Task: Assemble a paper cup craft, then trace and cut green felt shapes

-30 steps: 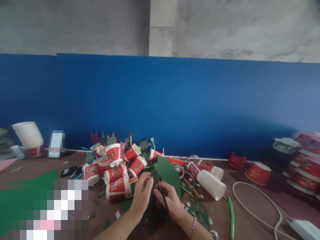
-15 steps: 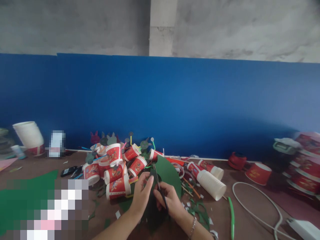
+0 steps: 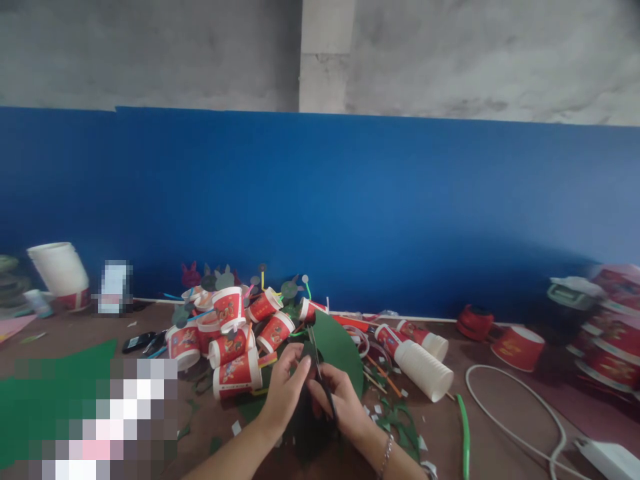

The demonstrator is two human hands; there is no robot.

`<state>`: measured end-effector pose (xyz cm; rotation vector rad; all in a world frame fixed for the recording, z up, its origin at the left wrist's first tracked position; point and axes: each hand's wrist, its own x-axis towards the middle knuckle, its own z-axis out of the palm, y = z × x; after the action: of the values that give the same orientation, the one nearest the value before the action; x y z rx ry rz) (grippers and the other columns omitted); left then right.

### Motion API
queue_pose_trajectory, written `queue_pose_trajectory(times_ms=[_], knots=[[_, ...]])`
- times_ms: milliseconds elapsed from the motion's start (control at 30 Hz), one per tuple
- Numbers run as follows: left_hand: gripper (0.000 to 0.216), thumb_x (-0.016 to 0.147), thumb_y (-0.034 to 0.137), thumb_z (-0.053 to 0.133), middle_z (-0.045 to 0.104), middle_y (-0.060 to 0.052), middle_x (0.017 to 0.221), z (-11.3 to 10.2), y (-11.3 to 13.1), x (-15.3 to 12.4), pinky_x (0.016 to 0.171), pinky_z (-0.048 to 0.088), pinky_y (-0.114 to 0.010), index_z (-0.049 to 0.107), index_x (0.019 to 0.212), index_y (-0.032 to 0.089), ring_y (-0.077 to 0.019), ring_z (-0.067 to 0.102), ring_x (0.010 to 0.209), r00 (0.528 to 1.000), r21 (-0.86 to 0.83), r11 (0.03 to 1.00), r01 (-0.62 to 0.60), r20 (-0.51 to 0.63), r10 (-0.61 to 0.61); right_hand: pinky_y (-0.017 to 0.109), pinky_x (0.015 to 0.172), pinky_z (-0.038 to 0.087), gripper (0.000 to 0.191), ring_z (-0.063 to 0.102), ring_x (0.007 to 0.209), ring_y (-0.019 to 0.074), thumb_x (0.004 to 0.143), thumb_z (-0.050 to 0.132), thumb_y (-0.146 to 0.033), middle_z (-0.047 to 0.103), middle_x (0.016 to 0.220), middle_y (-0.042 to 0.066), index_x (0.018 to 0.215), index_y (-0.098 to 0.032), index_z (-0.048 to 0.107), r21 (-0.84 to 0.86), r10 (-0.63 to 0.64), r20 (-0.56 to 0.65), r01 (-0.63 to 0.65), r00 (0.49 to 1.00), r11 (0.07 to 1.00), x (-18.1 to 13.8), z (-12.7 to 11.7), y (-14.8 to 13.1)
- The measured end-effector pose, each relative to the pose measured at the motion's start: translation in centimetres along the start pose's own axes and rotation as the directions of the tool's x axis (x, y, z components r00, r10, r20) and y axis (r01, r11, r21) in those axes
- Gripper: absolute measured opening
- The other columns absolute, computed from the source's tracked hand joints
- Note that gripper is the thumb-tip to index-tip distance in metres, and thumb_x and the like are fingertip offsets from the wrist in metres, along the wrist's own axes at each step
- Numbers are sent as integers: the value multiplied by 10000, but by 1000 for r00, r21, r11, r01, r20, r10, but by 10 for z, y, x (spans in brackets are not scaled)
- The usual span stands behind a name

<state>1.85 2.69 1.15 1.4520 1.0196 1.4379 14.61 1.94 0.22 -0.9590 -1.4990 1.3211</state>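
Observation:
My right hand (image 3: pixel 339 401) is closed round black-handled scissors (image 3: pixel 320 373), whose blades point up into a dark green sheet of paper (image 3: pixel 336 344). My left hand (image 3: pixel 285 393) pinches the left edge of that green sheet beside the blades. Both hands work low in the middle of the view, above a brown table (image 3: pixel 490 433). Just behind my left hand lies a heap of red and white paper cups (image 3: pixel 233 333) with straws and green cut-outs stuck in them.
Green paper scraps (image 3: pixel 397 420) litter the table to the right of my hands. A stack of white cups (image 3: pixel 424 369) lies on its side, with a white cable (image 3: pixel 505 413), a red bowl (image 3: pixel 517 347) and stacked red bowls (image 3: pixel 613 327) further right. A white tub (image 3: pixel 57 268) stands far left.
The hands and scissors have barely shifted; my left fingers have edged slightly along the green sheet. Everything else on the table is as before.

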Motion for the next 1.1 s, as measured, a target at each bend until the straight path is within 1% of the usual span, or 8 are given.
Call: queue_pose_trajectory(times_ms=[133,267,367,500,667,867,1100], knots=[[238,803,377,533,582,-34,829,0,-2,2,750,420,-292,602,898,169,-193,541,794,1000,-25,1000,16,-7,-16,179,360,350,402,408,358,66,657,689,-521,456,442,-76,702,-161,516,4,19,-7,-19,1000,1000,1,0,0],[243,781,397,555,592,-38,833,0,-4,2,759,421,-294,605,853,170,-202,547,820,999,-35,999,36,-31,-37,179,352,345,414,400,342,64,639,694,-534,458,425,-77,689,-163,515,0,34,-17,-34,999,999,1,0,0],[243,786,399,549,593,-27,802,-1,-5,2,750,424,-293,609,851,172,-197,550,798,998,-31,999,41,-55,-43,180,349,347,418,405,336,67,635,693,-540,459,415,-78,678,-167,509,-4,49,-13,-50,999,999,2,0,0],[237,804,376,528,598,-28,787,-2,-6,2,728,431,-301,619,863,165,-192,555,768,997,-15,1000,23,-67,-24,180,350,341,418,411,334,71,638,689,-539,459,406,-79,686,-166,507,-2,68,-9,-68,998,998,2,0,0],[213,791,337,550,598,-42,865,-2,-7,3,758,431,-305,622,901,169,-202,554,832,999,6,1000,-17,-48,17,175,389,365,381,451,399,76,680,675,-504,511,478,-57,741,-157,533,20,33,16,-33,999,999,0,-2,0],[195,786,324,548,595,-51,890,-3,-6,3,763,428,-312,633,871,170,-206,549,842,998,21,999,-31,-55,32,181,374,355,377,424,376,73,668,685,-503,479,453,-69,705,-165,521,14,24,-3,-24,1000,1000,0,-3,1],[231,770,374,561,607,-43,879,-2,-7,3,800,419,-302,622,871,175,-212,551,873,995,4,1000,19,-94,-18,183,362,348,384,411,343,72,654,685,-504,465,410,-75,690,-161,517,0,59,-13,-59,998,998,2,-2,0]])
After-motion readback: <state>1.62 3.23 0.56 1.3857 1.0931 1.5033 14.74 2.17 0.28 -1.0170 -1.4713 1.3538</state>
